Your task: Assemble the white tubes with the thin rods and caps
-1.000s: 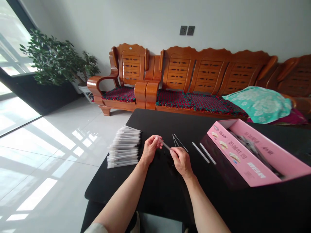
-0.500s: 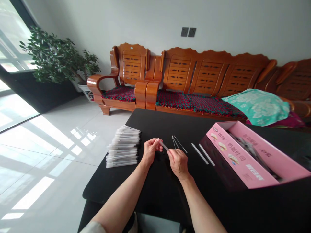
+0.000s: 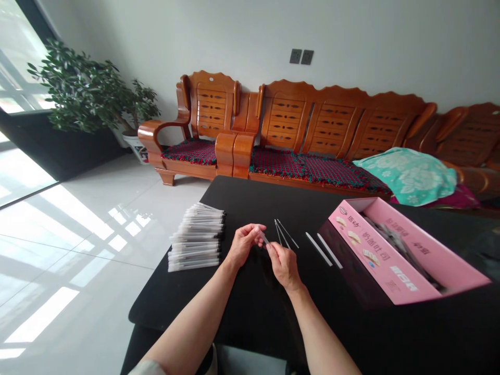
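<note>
Pinched closed on a slim clear tube (image 3: 264,238), the left hand (image 3: 245,244) and right hand (image 3: 283,265) held it raised above the black table (image 3: 242,190), we judged for close handling clear of the stacked pens (image 3: 197,237) on the left and the loose sticks (image 3: 318,249) toward the pink carton (image 3: 385,260) on the right.
</note>
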### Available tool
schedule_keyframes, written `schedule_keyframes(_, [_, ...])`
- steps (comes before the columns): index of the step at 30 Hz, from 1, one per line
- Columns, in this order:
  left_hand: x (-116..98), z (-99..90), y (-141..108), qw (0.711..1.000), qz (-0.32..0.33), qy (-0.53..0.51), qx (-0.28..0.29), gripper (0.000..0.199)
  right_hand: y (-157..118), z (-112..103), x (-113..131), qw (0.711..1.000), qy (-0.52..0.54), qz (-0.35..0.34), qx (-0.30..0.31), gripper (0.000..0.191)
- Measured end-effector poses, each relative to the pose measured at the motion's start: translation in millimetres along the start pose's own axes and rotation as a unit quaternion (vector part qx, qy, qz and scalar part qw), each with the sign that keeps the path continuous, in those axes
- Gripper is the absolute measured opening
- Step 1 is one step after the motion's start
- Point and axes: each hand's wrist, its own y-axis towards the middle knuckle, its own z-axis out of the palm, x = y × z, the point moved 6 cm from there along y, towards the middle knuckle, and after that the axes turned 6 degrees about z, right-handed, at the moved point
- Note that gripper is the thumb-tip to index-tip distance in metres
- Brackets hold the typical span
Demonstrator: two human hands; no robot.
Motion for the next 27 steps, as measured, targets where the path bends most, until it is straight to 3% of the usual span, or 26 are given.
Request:
schedule_keyframes(3, [3, -4.1, 0, 1.000, -0.004, 0.022, -0.020, 0.035, 0, 0, 3, 1.000, -0.008, -0.012, -0.005, 0.038])
schedule_keyframes(10, [10, -12.4, 0, 0.997, -0.001, 0.022, -0.078, 0.034, -4, 0, 17, 0.973, -0.181, -0.096, -0.109, 0.034])
schedule_keyframes(13, [7, -8.5, 0, 0.999, 0.001, 0.016, -0.052, 0.033, -3, -3, 14, 0.986, -0.118, -0.069, -0.091, 0.033])
schedule_keyframes(19, [0, -0.7, 0, 1.000, 0.007, 0.006, 0.002, 0.034, 0, -3, 6, 0.999, 0.039, 0.001, 0.008, 0.037])
schedule_keyframes(21, [2, -3.1, 0, 1.000, 0.006, 0.016, -0.014, 0.033, -1, -2, 7, 1.000, 0.029, -0.004, 0.007, 0.037])
schedule_keyframes(27, [8, -11.5, -1, 0.996, 0.003, 0.033, -0.078, 0.033, -4, -1, 17, 0.986, -0.129, -0.070, -0.079, 0.035])
